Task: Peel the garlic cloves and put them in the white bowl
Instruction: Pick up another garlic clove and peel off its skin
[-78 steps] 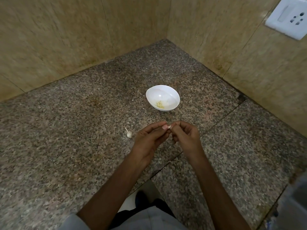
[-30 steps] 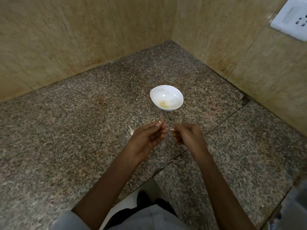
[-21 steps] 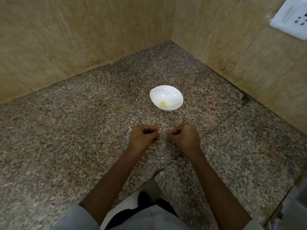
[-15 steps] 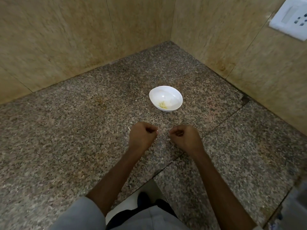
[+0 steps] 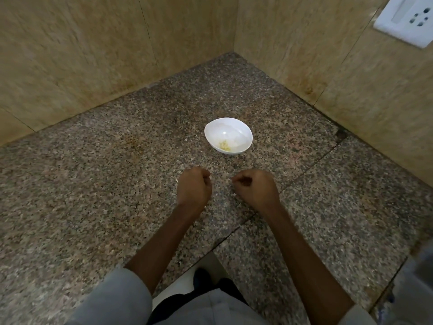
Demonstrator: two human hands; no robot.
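Observation:
The white bowl (image 5: 236,127) sits on the granite counter with small yellowish garlic bits (image 5: 225,145) in its bottom. My left hand (image 5: 194,186) rests knuckles-up on the counter in front of the bowl, fingers curled in; a pale speck of the garlic clove shows at its thumb side. My right hand (image 5: 255,188) lies beside it, also curled into a fist, with nothing visible inside. The thin white tip of another unpeeled clove (image 5: 177,180) pokes out at the left edge of my left hand.
The speckled granite counter (image 5: 93,184) runs into a corner between two beige tiled walls (image 5: 70,55). A white wall socket (image 5: 407,19) is at the top right. The counter's front edge with a gap lies near my body.
My hands, which pinched one clove together in the air, have parted, turned knuckles-up and dropped onto the counter as fists. My left hand now covers most of the loose clove.

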